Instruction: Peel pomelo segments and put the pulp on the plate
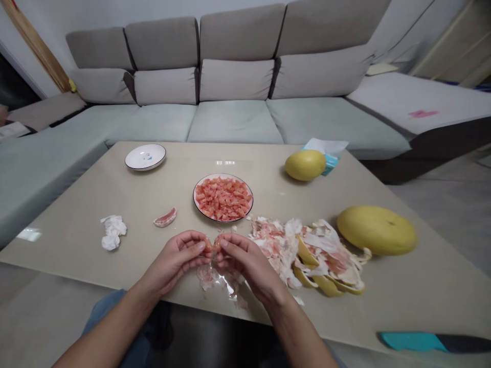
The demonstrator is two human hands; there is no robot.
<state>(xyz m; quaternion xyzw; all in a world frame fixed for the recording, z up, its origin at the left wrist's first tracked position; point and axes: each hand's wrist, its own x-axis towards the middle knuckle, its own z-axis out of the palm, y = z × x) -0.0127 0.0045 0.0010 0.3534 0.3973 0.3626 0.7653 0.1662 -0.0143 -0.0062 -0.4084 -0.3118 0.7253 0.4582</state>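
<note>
My left hand [174,258] and my right hand [245,263] meet above the table's near edge, pinching a small piece of pink pomelo flesh [212,244] between their fingertips. Torn membrane scraps [217,280] lie under them. To the right of my right hand is a heap of pith and yellow rind [310,255]. A white plate piled with pink flesh pieces [223,198] stands ahead of my hands. One whole pink segment [165,217] lies left of that plate, and a crumpled tissue [113,232] lies farther left.
Two yellow pomelos [377,230] [305,165] sit at the right of the beige table [76,214], beside a tissue packet [328,155]. A small white plate [145,157] stands at the back left. A teal-handled knife [412,341] lies at lower right. A grey sofa [230,120] stands behind.
</note>
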